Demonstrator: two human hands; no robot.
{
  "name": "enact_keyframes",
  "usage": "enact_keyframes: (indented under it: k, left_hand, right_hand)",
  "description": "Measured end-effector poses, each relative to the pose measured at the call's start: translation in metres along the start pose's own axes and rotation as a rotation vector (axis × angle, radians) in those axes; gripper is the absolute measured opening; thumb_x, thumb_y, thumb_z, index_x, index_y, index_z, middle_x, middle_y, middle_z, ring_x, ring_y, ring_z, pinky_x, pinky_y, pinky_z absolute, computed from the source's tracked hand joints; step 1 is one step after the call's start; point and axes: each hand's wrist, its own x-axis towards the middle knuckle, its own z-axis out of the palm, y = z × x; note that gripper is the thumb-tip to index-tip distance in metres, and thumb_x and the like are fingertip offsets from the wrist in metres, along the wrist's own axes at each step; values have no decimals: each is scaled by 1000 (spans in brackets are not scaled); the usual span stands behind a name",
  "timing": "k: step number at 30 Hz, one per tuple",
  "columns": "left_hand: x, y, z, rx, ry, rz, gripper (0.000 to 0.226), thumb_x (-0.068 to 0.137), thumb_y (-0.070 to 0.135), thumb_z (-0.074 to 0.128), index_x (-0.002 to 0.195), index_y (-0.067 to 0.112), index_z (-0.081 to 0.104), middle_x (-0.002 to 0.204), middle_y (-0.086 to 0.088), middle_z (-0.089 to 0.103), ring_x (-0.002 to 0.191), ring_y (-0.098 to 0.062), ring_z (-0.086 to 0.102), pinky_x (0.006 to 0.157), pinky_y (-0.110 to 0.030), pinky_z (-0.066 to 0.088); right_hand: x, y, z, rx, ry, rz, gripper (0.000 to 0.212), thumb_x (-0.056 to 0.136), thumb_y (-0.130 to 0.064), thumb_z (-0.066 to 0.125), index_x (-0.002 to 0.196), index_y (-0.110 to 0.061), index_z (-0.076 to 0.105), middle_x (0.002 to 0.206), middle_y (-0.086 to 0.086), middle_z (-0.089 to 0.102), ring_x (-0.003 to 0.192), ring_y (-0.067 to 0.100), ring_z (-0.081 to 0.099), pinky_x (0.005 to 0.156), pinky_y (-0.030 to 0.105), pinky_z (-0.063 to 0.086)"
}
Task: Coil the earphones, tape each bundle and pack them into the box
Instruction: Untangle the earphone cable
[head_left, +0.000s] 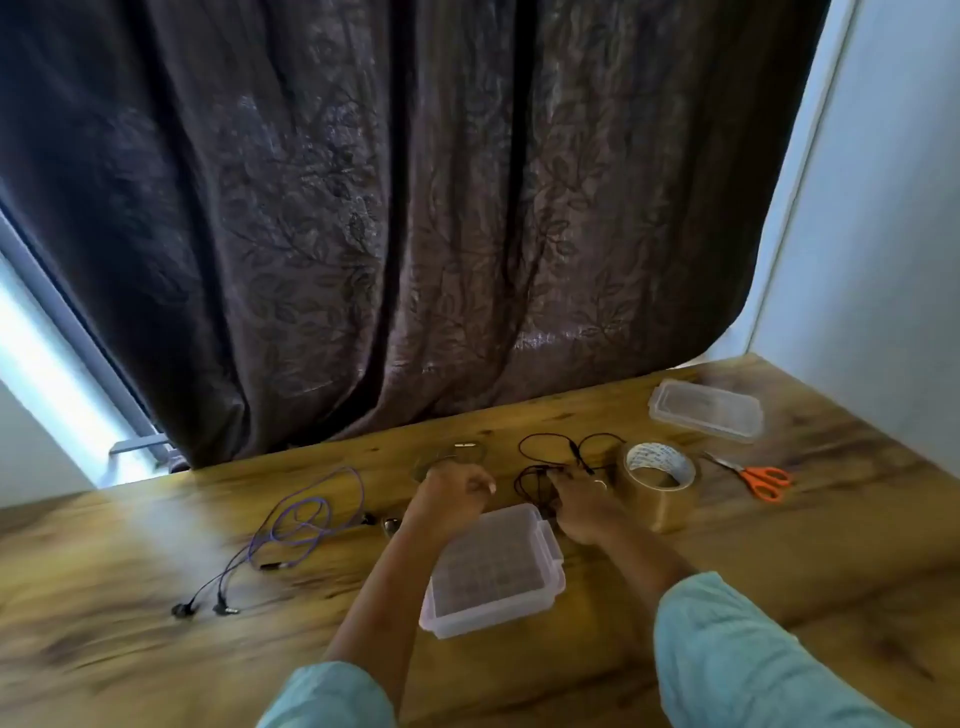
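Two hands over a wooden table (156, 530): left hand (451, 492) loosely curled above the clear box (493, 569), grasping nothing visible; right hand (587, 506) fingers down on the black earphones (550, 457), whether gripping them I cannot tell. Box stands open near the front edge, centre. Purple earphones (306, 519) lie uncoiled toward the left edge. Tape roll (657, 483) just beside the right hand. Orange scissors (761, 480) and box lid (706, 409) toward the far right corner.
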Motion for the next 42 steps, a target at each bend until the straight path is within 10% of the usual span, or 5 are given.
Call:
enact_keyframes:
  k: [10, 22, 37, 42]
  left_hand:
    - [32, 13, 17, -76, 44, 23, 17, 92, 24, 55, 102, 25, 68, 101, 7, 67, 97, -8, 60, 89, -28, 48]
    - [50, 5, 22, -103, -25, -27, 18, 92, 23, 55, 106, 22, 67, 105, 5, 66, 99, -9, 58, 85, -23, 43]
    - [56, -3, 23, -127, -129, -78, 22, 92, 13, 53, 109, 19, 65, 97, 9, 60, 95, -4, 54, 79, -19, 38]
    - [60, -8, 23, -130, -147, -131, 23, 92, 11, 51, 106, 22, 65, 108, 2, 64, 100, -10, 57, 84, -24, 43]
  right_hand:
    - [18, 11, -5, 243, 175, 104, 47, 90, 4, 40, 133, -16, 48, 135, 14, 49, 123, 29, 48, 97, 36, 46]
    - [46, 12, -9, 102, 197, 308, 36, 95, -5, 47, 131, -2, 45, 133, 16, 45, 117, 30, 55, 93, 33, 47]
    - [45, 27, -6, 343, 333, 34, 44, 89, 8, 45, 121, -17, 61, 129, 8, 55, 112, 22, 58, 96, 32, 48]
    - [37, 16, -2, 197, 204, -51, 24, 94, -17, 51, 107, -28, 68, 113, -3, 67, 101, 17, 64, 85, 36, 53]
